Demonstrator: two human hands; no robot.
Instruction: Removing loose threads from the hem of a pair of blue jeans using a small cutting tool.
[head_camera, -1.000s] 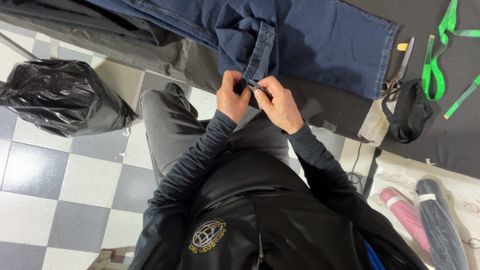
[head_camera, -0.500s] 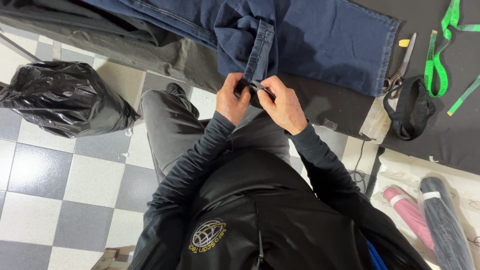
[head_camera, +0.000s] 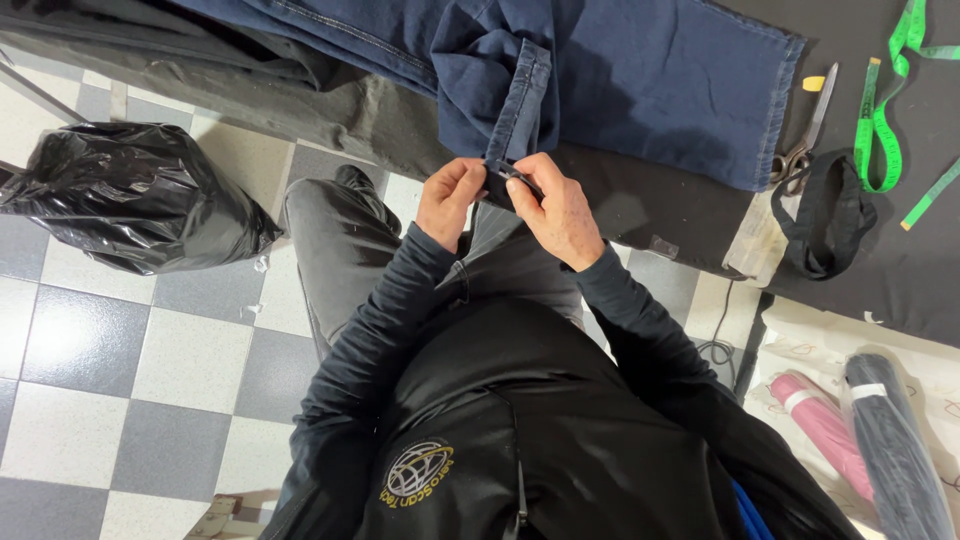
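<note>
Two hands, left hand (head_camera: 450, 200) and right hand (head_camera: 555, 212), each grip pinching the hem of the denim trouser leg (head_camera: 520, 105) at the worktop (head_camera: 640, 205) edge; judged risk: hanging weight pulls the hem free

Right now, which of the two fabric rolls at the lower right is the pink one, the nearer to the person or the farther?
The pink roll is nearer to the person's sleeve; the dark roll lies beside it, closer to the picture's right edge.
</note>
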